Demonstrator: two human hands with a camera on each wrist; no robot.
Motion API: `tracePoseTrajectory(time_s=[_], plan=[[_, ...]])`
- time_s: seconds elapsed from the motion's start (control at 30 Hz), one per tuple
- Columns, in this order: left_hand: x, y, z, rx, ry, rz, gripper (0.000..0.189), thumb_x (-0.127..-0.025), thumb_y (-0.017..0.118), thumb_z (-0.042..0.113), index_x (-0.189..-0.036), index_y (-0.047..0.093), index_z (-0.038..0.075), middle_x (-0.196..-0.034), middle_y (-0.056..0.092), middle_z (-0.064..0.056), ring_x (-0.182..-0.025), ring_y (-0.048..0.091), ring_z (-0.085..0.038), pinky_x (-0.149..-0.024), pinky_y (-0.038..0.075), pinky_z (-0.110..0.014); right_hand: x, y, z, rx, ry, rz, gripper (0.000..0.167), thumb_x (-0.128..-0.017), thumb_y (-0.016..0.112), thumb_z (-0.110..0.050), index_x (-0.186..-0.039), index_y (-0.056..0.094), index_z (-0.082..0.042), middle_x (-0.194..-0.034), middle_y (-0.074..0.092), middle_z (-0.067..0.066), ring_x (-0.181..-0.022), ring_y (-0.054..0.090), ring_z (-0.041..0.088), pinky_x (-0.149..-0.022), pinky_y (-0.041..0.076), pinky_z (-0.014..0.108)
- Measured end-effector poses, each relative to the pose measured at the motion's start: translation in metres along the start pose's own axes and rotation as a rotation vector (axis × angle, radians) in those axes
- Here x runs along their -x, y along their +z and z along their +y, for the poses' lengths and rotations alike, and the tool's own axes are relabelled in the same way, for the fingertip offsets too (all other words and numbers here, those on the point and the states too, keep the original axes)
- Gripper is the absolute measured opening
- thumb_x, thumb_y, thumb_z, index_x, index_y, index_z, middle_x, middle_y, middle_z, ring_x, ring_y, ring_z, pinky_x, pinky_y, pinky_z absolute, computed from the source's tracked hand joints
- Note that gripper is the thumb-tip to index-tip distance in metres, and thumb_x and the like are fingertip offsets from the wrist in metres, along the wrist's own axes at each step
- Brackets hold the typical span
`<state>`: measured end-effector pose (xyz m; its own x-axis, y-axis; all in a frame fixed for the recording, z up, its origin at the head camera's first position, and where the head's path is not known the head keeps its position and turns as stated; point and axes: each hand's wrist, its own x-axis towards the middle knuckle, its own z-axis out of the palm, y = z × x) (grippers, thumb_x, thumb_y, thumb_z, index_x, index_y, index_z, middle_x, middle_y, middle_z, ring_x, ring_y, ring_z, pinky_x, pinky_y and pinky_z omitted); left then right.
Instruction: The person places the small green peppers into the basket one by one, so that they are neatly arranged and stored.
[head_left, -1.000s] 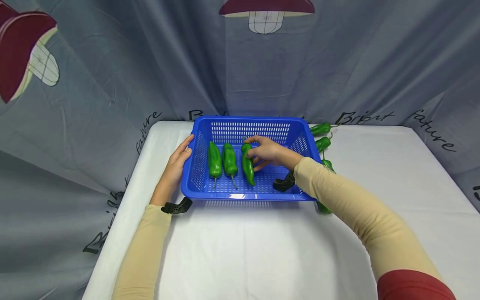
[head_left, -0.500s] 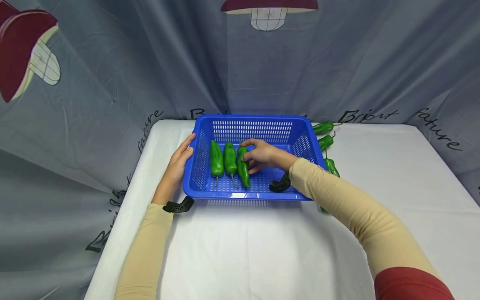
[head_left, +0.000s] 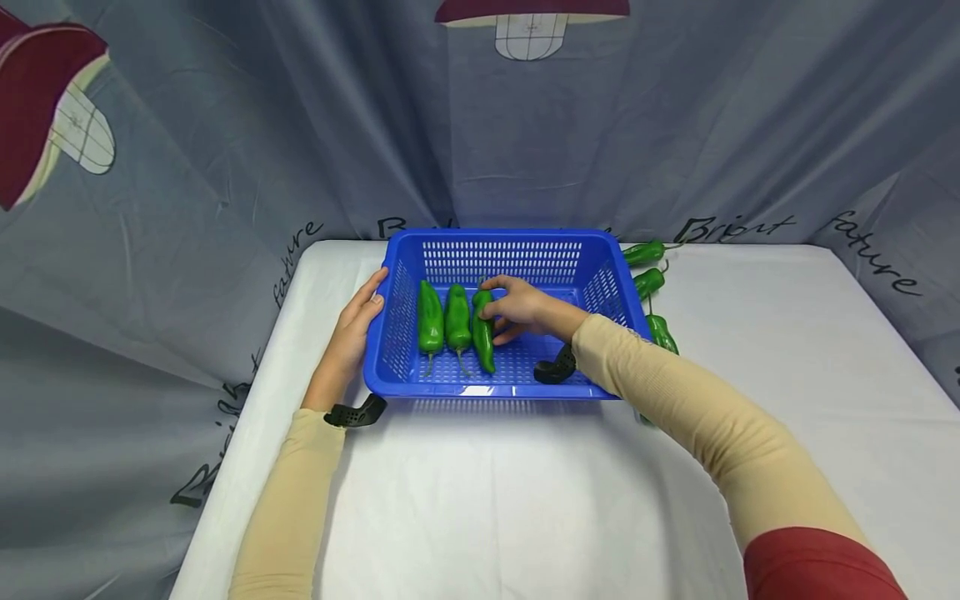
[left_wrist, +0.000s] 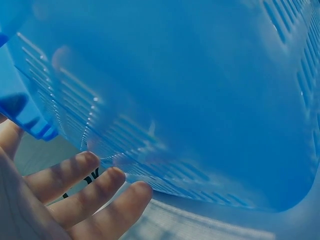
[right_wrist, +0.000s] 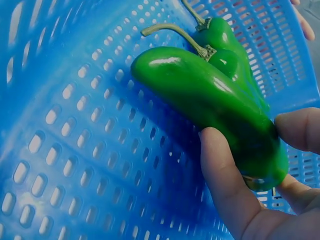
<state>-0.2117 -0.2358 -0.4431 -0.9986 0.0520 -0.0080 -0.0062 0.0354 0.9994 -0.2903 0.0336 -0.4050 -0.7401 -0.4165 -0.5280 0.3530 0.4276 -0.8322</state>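
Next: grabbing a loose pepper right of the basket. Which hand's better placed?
Likely the right hand, after releasing its held pepper: it's nearer the loose peppers, while the left hand touches the opposite side of the blue basket.

The basket (head_left: pixel 480 390) stood towards the back of the tabletop (head_left: pixel 465 500), with the curtain (head_left: pixel 525 150) behind; inside it, three peppers lay side by side, each lengthwise from back to front: the left pepper (head_left: pixel 431 321), the middle pepper (head_left: pixel 457 321) beside it, then the right pepper (head_left: pixel 484 337); the right hand (head_left: pixel 525 304) was in the basket, at the right pepper's right side; the left hand (head_left: pixel 351 332) was outside, against the left wall; on the tabletop, to the basket's right, lay the back pepper (head_left: pixel 645 252), the next pepper (head_left: pixel 650 283) before it and the front pepper (head_left: pixel 662 332) before that.
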Motion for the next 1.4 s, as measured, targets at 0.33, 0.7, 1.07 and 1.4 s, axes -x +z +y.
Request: tracePoseTrajectory(time_s=[0.33,0.7,1.07,1.4], plan=[[0.0004,0.0015,-0.0003,0.004,0.002,0.002,0.052,-0.111,0.032,0.025,-0.163,0.027,0.023,-0.172,0.020,-0.001,-0.159,0.022,-0.026,-0.128,0.023,-0.051,-0.0018,0.0025,-0.0004,0.009,0.001,-0.010,0.065,-0.096,0.061,0.001,-0.154,0.035,-0.011,-0.106,0.061,0.015,-0.073,0.065,0.021,-0.065,0.063,0.032],[-0.0002,0.0010,-0.0015,0.016,-0.003,0.001,0.053,-0.111,0.032,0.025,-0.163,0.026,0.023,-0.173,0.019,-0.002,-0.159,0.021,-0.028,-0.127,0.023,-0.053,-0.0031,0.0064,-0.0043,0.016,0.001,0.000,0.066,-0.095,0.062,0.001,-0.154,0.035,-0.012,-0.104,0.060,0.014,-0.071,0.065,0.020,-0.065,0.063,0.032],[-0.0005,-0.0009,-0.0015,-0.010,0.005,0.005,0.052,-0.111,0.032,0.027,-0.163,0.027,0.025,-0.172,0.020,0.000,-0.159,0.022,-0.027,-0.127,0.023,-0.054,-0.0039,0.0062,-0.0067,0.022,0.003,0.015,0.067,-0.095,0.062,0.000,-0.155,0.034,-0.012,-0.105,0.059,0.014,-0.069,0.063,0.019,-0.061,0.062,0.031],[-0.0025,-0.0016,-0.0024,0.015,-0.010,0.007,0.053,-0.110,0.033,0.026,-0.163,0.027,0.024,-0.172,0.021,-0.001,-0.158,0.024,-0.027,-0.127,0.024,-0.053,-0.0028,0.0043,-0.0061,0.011,-0.002,0.037,0.069,-0.095,0.060,0.004,-0.156,0.033,-0.011,-0.105,0.056,0.015,-0.075,0.061,0.020,-0.064,0.063,0.033]])
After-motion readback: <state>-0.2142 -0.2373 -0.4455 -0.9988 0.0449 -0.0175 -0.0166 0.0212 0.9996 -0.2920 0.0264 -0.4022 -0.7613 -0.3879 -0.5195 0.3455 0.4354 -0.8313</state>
